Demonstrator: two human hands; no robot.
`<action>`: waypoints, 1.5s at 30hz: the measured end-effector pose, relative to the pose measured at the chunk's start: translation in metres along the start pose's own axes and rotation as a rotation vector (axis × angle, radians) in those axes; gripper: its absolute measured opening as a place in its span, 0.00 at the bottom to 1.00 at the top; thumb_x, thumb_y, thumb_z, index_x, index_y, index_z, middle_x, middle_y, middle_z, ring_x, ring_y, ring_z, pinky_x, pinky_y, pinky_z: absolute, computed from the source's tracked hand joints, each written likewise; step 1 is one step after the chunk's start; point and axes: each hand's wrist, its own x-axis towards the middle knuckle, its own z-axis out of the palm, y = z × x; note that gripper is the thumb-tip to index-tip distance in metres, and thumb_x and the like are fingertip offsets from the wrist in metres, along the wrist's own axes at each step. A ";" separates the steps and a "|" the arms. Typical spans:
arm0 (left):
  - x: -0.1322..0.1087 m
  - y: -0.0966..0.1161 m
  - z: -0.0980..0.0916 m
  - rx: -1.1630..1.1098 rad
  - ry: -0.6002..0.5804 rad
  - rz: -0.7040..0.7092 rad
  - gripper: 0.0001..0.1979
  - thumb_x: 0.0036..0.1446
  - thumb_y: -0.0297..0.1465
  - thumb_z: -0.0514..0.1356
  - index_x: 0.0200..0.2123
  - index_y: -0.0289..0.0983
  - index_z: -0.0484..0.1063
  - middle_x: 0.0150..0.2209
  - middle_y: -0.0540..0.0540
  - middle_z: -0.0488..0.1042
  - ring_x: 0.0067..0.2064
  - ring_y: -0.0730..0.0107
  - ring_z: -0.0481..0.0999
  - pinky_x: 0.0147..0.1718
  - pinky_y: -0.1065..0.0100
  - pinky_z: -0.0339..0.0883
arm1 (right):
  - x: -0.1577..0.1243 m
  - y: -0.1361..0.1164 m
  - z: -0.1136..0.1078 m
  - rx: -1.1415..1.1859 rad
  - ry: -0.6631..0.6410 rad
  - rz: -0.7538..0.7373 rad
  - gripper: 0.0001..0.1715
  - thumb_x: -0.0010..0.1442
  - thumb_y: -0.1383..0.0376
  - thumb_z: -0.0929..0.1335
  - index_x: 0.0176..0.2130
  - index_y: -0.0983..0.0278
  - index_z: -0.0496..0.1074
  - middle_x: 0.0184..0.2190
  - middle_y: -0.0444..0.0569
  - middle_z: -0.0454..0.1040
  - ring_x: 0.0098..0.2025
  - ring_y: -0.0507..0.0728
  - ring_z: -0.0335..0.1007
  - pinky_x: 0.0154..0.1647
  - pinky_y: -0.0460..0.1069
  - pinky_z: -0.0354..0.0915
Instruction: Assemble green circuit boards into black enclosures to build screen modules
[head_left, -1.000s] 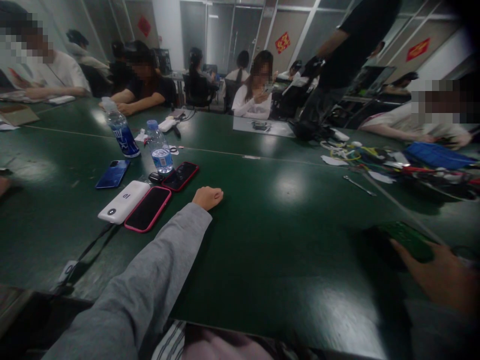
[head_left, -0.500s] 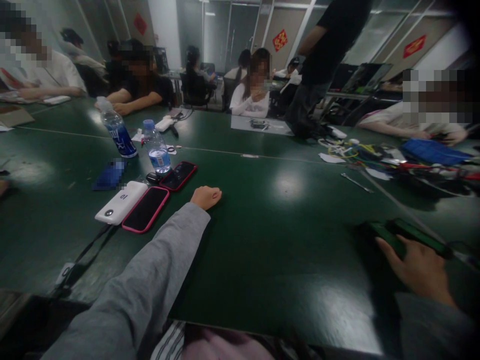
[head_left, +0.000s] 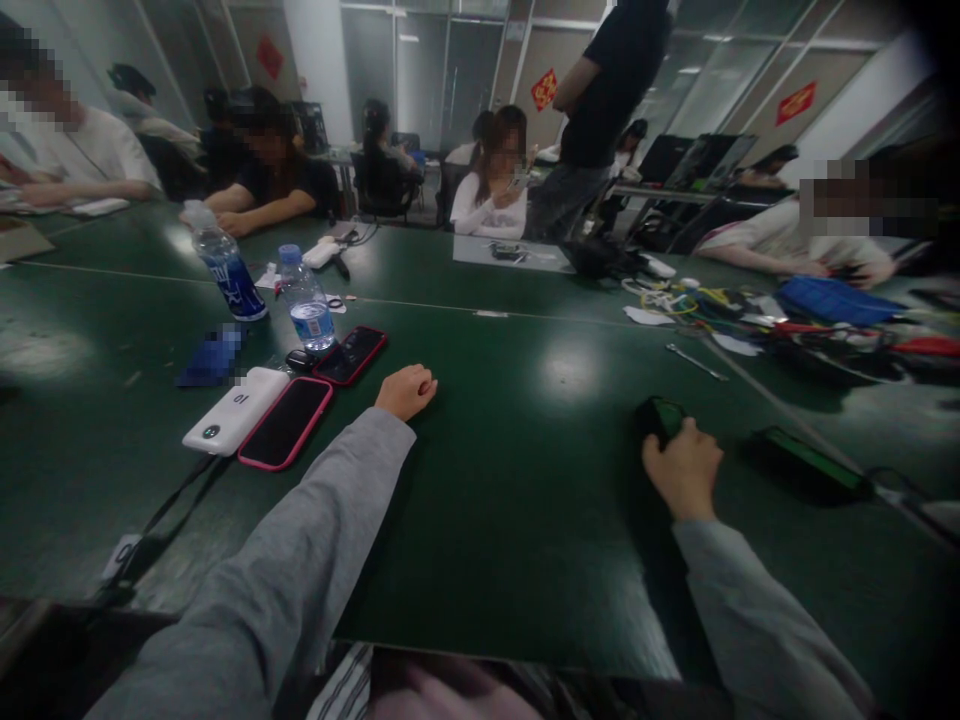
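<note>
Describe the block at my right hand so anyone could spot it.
On the green table, find the grey-sleeved right hand. Its grip covers the near end of a dark green block; unlike the similar block farther right, this one has a hand on it.

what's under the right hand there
A dark green object: its far part shows beyond the right hand. The hand covers the near part, so its full shape, and anything beneath it, cannot be seen.
</note>
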 end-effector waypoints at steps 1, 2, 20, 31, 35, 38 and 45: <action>0.001 0.000 0.000 0.017 0.031 -0.003 0.13 0.63 0.37 0.52 0.31 0.37 0.70 0.37 0.42 0.74 0.40 0.63 0.71 0.40 0.63 0.63 | 0.000 -0.023 0.003 0.010 -0.015 -0.051 0.41 0.58 0.58 0.59 0.59 0.88 0.57 0.45 0.77 0.65 0.50 0.75 0.60 0.51 0.68 0.56; 0.002 0.000 0.001 0.038 0.058 -0.010 0.12 0.63 0.37 0.52 0.37 0.37 0.71 0.44 0.40 0.74 0.48 0.59 0.70 0.48 0.60 0.63 | -0.001 -0.048 0.005 0.037 -0.031 -0.109 0.39 0.59 0.59 0.59 0.60 0.86 0.57 0.46 0.75 0.65 0.51 0.74 0.60 0.52 0.67 0.56; 0.011 -0.033 0.022 0.273 -0.051 -0.402 0.29 0.66 0.41 0.43 0.62 0.28 0.60 0.66 0.30 0.55 0.69 0.47 0.49 0.64 0.49 0.49 | -0.074 -0.273 -0.015 0.632 -0.407 -0.727 0.33 0.64 0.65 0.62 0.66 0.66 0.51 0.63 0.61 0.53 0.65 0.64 0.53 0.63 0.61 0.60; 0.018 -0.031 0.018 -0.205 0.037 -0.271 0.27 0.68 0.44 0.39 0.55 0.37 0.69 0.55 0.42 0.73 0.58 0.62 0.70 0.60 0.58 0.60 | -0.074 -0.273 -0.001 0.621 -0.416 -0.559 0.38 0.66 0.58 0.62 0.68 0.66 0.46 0.69 0.62 0.40 0.66 0.67 0.52 0.59 0.62 0.65; 0.016 -0.025 0.013 -0.328 -0.048 -0.144 0.27 0.66 0.47 0.43 0.54 0.38 0.71 0.55 0.44 0.74 0.57 0.63 0.71 0.58 0.60 0.62 | -0.072 -0.271 -0.001 0.755 -0.413 -0.542 0.39 0.67 0.53 0.61 0.68 0.68 0.46 0.67 0.63 0.48 0.66 0.64 0.53 0.63 0.61 0.60; 0.015 -0.024 0.013 -0.331 -0.062 -0.139 0.27 0.66 0.47 0.44 0.53 0.38 0.72 0.55 0.44 0.74 0.57 0.62 0.70 0.59 0.60 0.61 | -0.071 -0.271 -0.001 0.860 -0.419 -0.515 0.33 0.69 0.52 0.57 0.66 0.66 0.49 0.63 0.59 0.58 0.63 0.60 0.59 0.63 0.58 0.60; 0.014 -0.025 0.011 -0.332 -0.080 -0.164 0.28 0.65 0.49 0.45 0.52 0.38 0.73 0.56 0.43 0.73 0.59 0.62 0.69 0.59 0.61 0.60 | -0.020 -0.192 -0.003 0.470 -0.079 -0.617 0.31 0.69 0.52 0.57 0.64 0.66 0.56 0.61 0.58 0.61 0.64 0.61 0.56 0.63 0.60 0.56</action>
